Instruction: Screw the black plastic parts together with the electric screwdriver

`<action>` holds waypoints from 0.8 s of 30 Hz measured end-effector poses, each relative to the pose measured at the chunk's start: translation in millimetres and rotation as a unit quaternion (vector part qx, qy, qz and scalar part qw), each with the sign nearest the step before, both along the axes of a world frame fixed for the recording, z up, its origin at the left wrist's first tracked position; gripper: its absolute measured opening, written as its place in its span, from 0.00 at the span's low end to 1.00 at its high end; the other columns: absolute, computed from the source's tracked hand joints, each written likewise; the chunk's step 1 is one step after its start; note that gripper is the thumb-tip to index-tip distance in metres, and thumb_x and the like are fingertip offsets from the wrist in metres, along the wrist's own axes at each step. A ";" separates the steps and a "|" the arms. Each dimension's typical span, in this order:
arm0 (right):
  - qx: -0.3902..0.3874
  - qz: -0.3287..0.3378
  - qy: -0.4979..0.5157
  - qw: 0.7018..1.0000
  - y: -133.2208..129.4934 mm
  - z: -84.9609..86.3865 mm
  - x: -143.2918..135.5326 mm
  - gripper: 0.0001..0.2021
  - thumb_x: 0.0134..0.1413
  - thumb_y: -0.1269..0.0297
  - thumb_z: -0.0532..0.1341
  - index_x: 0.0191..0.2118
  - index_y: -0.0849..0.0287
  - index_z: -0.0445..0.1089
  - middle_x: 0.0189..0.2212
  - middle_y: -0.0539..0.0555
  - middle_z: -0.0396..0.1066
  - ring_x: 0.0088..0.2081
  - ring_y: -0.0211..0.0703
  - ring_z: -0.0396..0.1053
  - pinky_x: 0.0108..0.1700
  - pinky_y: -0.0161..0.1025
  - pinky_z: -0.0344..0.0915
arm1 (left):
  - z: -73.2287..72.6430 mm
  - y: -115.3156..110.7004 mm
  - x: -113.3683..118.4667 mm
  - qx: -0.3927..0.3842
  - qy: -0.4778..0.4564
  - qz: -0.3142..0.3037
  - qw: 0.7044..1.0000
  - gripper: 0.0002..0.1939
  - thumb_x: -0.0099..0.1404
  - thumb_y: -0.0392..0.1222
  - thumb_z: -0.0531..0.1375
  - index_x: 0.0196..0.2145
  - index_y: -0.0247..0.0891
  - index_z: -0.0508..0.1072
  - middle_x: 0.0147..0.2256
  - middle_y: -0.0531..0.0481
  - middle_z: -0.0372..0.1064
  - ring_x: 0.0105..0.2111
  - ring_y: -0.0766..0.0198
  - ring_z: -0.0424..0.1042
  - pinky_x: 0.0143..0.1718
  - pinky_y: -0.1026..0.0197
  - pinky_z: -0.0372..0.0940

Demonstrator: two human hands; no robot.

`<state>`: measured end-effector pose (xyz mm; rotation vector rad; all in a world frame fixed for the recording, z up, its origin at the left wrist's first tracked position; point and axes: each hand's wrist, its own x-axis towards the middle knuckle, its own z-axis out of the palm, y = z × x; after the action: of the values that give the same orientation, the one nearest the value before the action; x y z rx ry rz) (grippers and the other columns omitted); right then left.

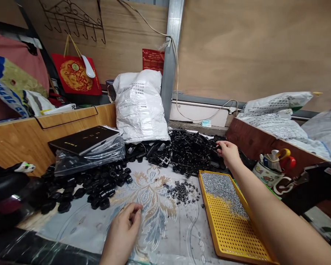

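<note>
Partly hidden: right hand's fingertips [220, 147] among black parts [193, 151].

Your left hand [124, 230] at six o'clock and right hand [228, 151] at two o'clock are bare; both forearms sleeveless.

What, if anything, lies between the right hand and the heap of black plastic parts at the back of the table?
Nothing visible. The right hand already reaches the right edge of the heap of black plastic parts, fingertips touching it. The yellow tray lies nearer the person, under the forearm, not in the way. The left hand rests apart on the patterned cloth.
</note>
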<state>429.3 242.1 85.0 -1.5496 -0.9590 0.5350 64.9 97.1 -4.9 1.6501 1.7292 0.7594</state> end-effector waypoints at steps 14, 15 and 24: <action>0.044 0.104 0.245 0.963 -8.7 -19.3 -5.1 0.07 0.59 0.68 0.52 0.37 0.69 0.60 0.22 0.47 0.56 0.17 0.21 0.48 0.17 0.20 0.47 | -0.4 -1.1 0.6 0.017 0.003 0.003 1.000 0.16 0.60 0.53 0.48 0.35 0.40 0.67 0.34 0.50 0.68 0.33 0.62 0.65 0.34 0.62 0.59; 0.040 0.119 0.252 0.960 -9.3 -20.4 -8.2 0.07 0.59 0.69 0.52 0.37 0.69 0.60 0.22 0.47 0.56 0.16 0.21 0.47 0.16 0.20 0.46 | -0.7 -0.8 0.6 0.019 0.004 0.001 1.000 0.16 0.60 0.53 0.48 0.35 0.40 0.67 0.33 0.50 0.68 0.33 0.62 0.65 0.34 0.62 0.59; -0.046 0.127 0.286 0.949 -18.3 -20.2 -25.0 0.08 0.61 0.68 0.49 0.37 0.69 0.60 0.21 0.46 0.54 0.16 0.20 0.43 0.15 0.20 0.42 | 1.8 -3.4 1.5 0.025 0.009 -0.013 1.000 0.15 0.61 0.51 0.48 0.35 0.40 0.67 0.36 0.51 0.67 0.37 0.61 0.65 0.40 0.60 0.58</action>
<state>404.3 223.8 64.9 -1.2422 -0.6855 1.1548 66.4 93.8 -3.1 1.7158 1.7106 0.7836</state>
